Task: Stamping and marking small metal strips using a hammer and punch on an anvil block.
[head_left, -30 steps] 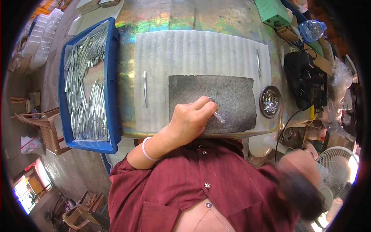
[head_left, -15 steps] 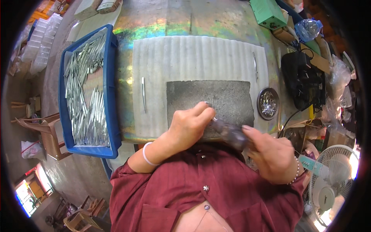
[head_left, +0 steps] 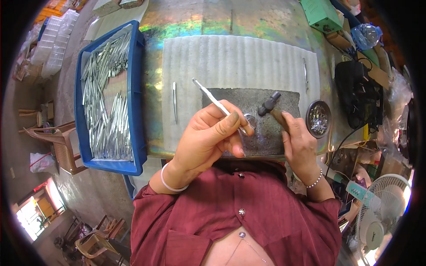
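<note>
My left hand (head_left: 206, 137) is closed around a slim silver metal rod (head_left: 214, 101), pinched between thumb and fingers and raised at a tilt, its narrow tip pointing up and left. In my right hand (head_left: 301, 146) is the handle of a small hammer (head_left: 269, 104); its dark head rests on or just over a dark grey rectangular plate (head_left: 286, 99). Behind my left fingertips a small shiny rounded thing (head_left: 250, 119) shows, partly hidden. One slim metal piece (head_left: 174, 102) lies on the white foam sheet (head_left: 239, 62) at left, another (head_left: 305, 74) at right.
A blue tray (head_left: 139, 88) of many silver rods (head_left: 116, 128) stands at left. Right of the plate sits a round dish (head_left: 329, 117) of small shiny bits. Farther right are a black device (head_left: 350, 91), a green box (head_left: 323, 17), a plastic bottle (head_left: 366, 36) and a fan (head_left: 377, 213).
My left hand has turned palm up, lifting the rod into sight. My right hand, blurred with the hammer before, has moved forward, and the hammer head now lies over the plate.
</note>
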`<action>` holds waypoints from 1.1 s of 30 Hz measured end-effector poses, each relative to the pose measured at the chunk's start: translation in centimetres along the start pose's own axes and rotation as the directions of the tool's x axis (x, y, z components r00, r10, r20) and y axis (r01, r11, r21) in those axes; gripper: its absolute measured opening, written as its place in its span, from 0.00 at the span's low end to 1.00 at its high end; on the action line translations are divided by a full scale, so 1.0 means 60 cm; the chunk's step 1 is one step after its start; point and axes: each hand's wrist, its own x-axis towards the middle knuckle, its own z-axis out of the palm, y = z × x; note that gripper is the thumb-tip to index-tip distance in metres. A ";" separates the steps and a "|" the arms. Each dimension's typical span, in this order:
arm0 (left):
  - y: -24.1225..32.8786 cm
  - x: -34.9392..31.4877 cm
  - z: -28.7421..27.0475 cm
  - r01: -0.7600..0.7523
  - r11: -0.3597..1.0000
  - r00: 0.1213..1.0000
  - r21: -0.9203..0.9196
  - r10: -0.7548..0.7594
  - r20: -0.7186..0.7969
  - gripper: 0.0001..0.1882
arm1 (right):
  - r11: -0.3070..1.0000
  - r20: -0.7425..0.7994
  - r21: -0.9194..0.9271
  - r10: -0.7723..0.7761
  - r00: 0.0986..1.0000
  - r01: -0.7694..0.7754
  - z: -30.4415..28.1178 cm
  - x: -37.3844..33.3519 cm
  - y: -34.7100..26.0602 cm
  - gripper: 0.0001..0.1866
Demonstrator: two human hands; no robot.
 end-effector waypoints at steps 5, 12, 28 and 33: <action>-0.006 0.011 -0.015 -0.015 1.000 0.999 0.012 0.015 0.028 0.08 | 0.994 0.032 -0.068 -0.087 0.996 0.089 0.000 0.008 -0.008 0.26; -0.006 0.032 -0.016 0.017 0.998 1.000 0.061 -0.018 0.011 0.07 | 0.994 0.074 0.106 -0.028 0.997 0.020 -0.031 0.038 0.034 0.20; 0.004 0.000 0.013 -0.157 0.813 0.985 0.561 0.167 0.033 0.08 | 0.951 -0.029 -0.096 0.294 0.955 -0.295 0.013 0.226 0.254 0.10; 0.006 -0.001 0.010 -0.116 0.829 0.991 0.547 0.136 0.003 0.10 | 0.986 -0.097 0.122 0.123 0.988 -0.110 -0.083 0.168 0.137 0.08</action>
